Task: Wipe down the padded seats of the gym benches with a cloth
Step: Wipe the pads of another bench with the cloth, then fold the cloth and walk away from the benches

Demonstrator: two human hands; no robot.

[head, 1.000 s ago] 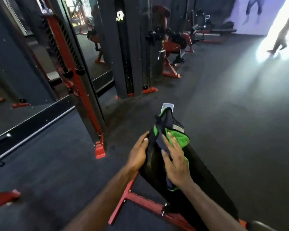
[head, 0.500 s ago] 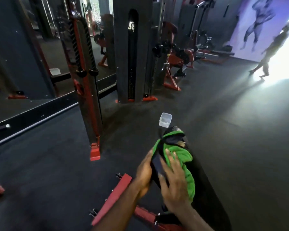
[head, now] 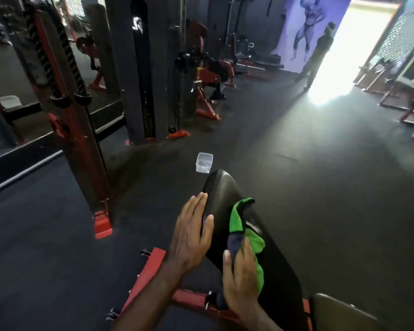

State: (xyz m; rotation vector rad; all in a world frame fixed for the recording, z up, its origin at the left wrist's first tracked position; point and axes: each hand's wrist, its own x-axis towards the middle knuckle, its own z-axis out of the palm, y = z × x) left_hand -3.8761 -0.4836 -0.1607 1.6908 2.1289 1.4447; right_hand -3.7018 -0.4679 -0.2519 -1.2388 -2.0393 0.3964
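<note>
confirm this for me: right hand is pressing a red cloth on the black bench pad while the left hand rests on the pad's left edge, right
Not quite: the cloth is green with a dark patch, not red, as the head view shows. The rest holds: the right hand presses it on the black bench pad while the left hand rests on the pad's left edge.

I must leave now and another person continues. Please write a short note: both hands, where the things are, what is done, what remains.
Left hand: open, flat against the left edge of the bench pad.
Right hand: presses the green cloth on the pad, mid-length.
Clear plastic container: on the floor beyond the pad's far end.
Done: cannot tell how much is wiped.
Left: finish this pad, then the second pad at lower right.
</note>
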